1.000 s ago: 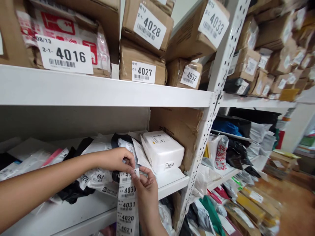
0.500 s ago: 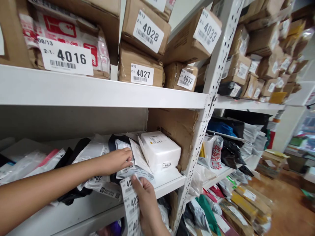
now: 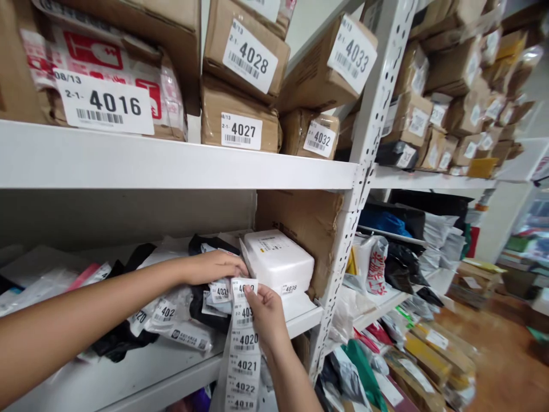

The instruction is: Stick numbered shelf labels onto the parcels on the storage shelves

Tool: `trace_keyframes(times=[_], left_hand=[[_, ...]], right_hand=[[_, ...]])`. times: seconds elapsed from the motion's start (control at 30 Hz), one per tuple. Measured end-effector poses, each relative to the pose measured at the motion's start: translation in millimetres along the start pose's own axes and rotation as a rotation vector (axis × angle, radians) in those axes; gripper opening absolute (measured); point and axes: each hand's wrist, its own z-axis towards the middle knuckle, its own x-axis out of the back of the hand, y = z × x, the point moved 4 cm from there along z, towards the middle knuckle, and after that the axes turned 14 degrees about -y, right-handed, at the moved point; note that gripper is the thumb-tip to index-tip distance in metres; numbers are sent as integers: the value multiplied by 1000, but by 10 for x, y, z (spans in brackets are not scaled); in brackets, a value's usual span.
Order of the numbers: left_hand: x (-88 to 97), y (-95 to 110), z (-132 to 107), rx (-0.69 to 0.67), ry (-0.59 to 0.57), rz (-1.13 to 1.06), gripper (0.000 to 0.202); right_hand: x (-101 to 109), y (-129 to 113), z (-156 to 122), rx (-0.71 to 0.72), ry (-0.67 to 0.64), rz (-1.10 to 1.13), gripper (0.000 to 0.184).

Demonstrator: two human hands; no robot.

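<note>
My right hand [image 3: 266, 315] pinches the top of a long strip of numbered barcode labels [image 3: 242, 349] that hangs below the lower shelf's edge. My left hand [image 3: 217, 266] reaches in over the soft parcels, fingers curled down onto a flat white parcel [image 3: 219, 290] with a small label on it. A white box [image 3: 278, 261] marked 4038 lies just right of both hands. Black and clear plastic mailers [image 3: 171, 312] with number labels lie under my left forearm.
The upper shelf [image 3: 171, 166] carries brown cartons labelled 4016 [image 3: 103, 103], 4027 [image 3: 241, 130], 4028, 4032 and 4033. A perforated white upright [image 3: 364, 149] divides the racks. More bagged parcels fill the right-hand shelves [image 3: 407, 263] and the floor [image 3: 429, 355].
My right hand has risen with the label strip to the shelf edge, beside the white box. My left hand has slid right over the parcels, towards the box.
</note>
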Motion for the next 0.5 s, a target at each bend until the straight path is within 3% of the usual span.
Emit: trace_keyframes(times=[0.17,0.33,0.5], left_hand=[[-29,34,127,147,6,321,28],[-58,60,177,257,-1,477,26],[-152,78,241,293,-3,555,30]], right_hand=[[93,86,78,2,185,-194,54],[89,75,58,-56,52,-95,51],[192,54,1,-87,179,-146,60]])
